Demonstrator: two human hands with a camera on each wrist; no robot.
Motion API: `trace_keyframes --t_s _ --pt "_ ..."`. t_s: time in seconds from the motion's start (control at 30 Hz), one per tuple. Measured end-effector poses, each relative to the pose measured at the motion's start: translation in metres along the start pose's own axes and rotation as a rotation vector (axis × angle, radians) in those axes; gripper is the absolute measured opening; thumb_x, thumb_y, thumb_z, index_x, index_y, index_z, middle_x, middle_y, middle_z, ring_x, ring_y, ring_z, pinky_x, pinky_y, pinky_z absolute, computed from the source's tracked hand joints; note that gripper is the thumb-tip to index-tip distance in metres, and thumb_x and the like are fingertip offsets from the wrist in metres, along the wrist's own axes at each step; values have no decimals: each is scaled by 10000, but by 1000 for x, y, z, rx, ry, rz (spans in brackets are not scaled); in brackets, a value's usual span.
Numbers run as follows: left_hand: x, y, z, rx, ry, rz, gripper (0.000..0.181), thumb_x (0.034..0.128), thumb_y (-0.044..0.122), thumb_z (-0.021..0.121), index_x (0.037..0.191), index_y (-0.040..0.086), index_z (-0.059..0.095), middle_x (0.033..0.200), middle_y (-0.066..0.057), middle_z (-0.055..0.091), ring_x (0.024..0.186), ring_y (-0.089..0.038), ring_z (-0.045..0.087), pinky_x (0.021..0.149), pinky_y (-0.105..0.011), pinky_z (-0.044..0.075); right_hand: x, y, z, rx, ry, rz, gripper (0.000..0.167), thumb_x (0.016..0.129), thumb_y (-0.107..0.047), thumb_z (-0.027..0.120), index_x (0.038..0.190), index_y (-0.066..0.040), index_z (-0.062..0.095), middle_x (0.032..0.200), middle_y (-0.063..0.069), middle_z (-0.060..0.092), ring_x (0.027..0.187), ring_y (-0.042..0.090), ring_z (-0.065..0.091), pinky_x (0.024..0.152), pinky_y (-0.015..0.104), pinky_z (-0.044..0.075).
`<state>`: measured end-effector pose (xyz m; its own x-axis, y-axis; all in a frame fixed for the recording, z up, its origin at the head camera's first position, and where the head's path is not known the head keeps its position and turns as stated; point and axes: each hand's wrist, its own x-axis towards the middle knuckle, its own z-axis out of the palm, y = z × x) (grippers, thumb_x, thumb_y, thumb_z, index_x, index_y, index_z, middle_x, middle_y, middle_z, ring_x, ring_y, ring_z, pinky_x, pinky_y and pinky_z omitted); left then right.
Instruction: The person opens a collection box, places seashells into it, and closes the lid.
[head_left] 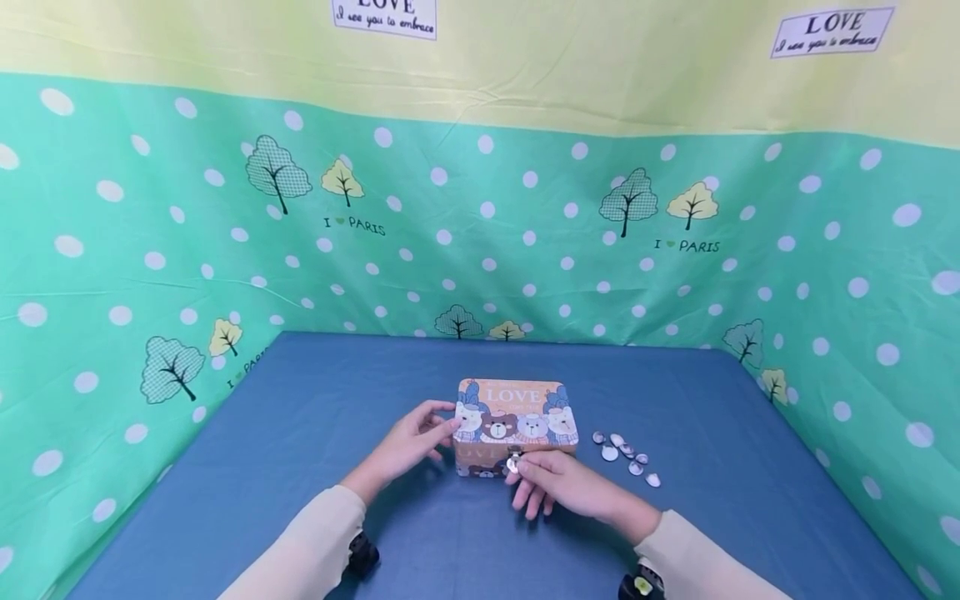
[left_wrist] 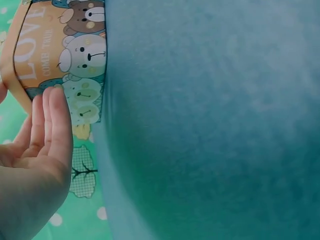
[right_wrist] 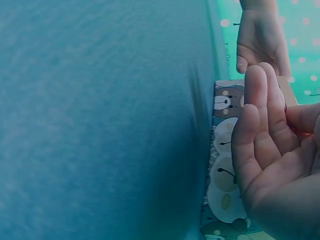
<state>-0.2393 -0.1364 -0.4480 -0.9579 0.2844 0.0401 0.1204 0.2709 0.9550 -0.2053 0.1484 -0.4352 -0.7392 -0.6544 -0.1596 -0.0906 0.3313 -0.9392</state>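
Observation:
On the blue table stands a closed tin box [head_left: 516, 412] with an orange lid, the word LOVE and cartoon bears. At its left side is my left hand [head_left: 414, 437], fingers fairly straight, fingertips and thumb by the lid's left edge. My right hand [head_left: 558, 482] is at the front, where thumb and index finger pinch a small round silvery-white piece [head_left: 513, 464] just below the clasp [head_left: 516, 450]. Whether that piece belongs to the clasp I cannot tell. The other right fingers [right_wrist: 255, 120] extend loosely in front of the box's bear-printed front.
Several small purple-and-white shells [head_left: 626, 452] lie to the right of the box, close to my right forearm. Behind and beside the table [head_left: 360, 367] hangs a green and yellow printed cloth [head_left: 487, 225].

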Motion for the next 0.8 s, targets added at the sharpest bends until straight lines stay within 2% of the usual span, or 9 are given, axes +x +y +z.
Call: trace_keyframes --t_s 0.07,0.13,0.27,0.4,0.6,0.8 --pt "0 3 0 16 13 13 467 1000 302 642 1375 43 538 1073 -124 643 955 -355 664 726 -415 589 0 -2 -1 9 -5 2 423 1107 -285 390 1147 55 638 894 82 725 723 197 692 592 274 507" --pt "-4 13 1 29 22 21 431 1008 254 632 1363 25 543 1076 -135 643 974 -396 654 744 -449 585 0 -3 -2 21 -10 0 429 1108 -283 387 1156 67 631 892 85 723 711 185 691 589 268 508" --pt "-3 15 0 52 37 11 416 1019 255 616 1368 41 548 1094 -127 640 992 -386 647 773 -476 576 0 -6 -2 44 -12 -15 436 1109 -270 386 1178 96 614 894 99 723 692 170 692 577 260 516" --pt "1 7 -2 70 49 30 427 1024 339 598 1388 118 558 1183 -96 623 1002 -284 653 779 -433 572 0 -11 -5 53 -3 -29 439 1107 -271 395 1185 108 603 896 103 723 684 173 698 567 260 527" --pt "3 8 -4 110 83 134 409 1003 140 632 1406 111 565 1361 -147 567 1111 -342 628 889 -481 540 2 -17 -9 77 23 -41 437 1106 -275 402 1195 108 592 895 109 722 669 170 694 558 264 534" --pt "7 6 -3 145 89 125 471 972 163 684 1428 160 564 1414 -130 519 1250 -387 554 991 -548 472 2 -21 -12 96 19 -47 439 1108 -281 394 1218 97 588 903 100 713 688 166 691 564 263 533"
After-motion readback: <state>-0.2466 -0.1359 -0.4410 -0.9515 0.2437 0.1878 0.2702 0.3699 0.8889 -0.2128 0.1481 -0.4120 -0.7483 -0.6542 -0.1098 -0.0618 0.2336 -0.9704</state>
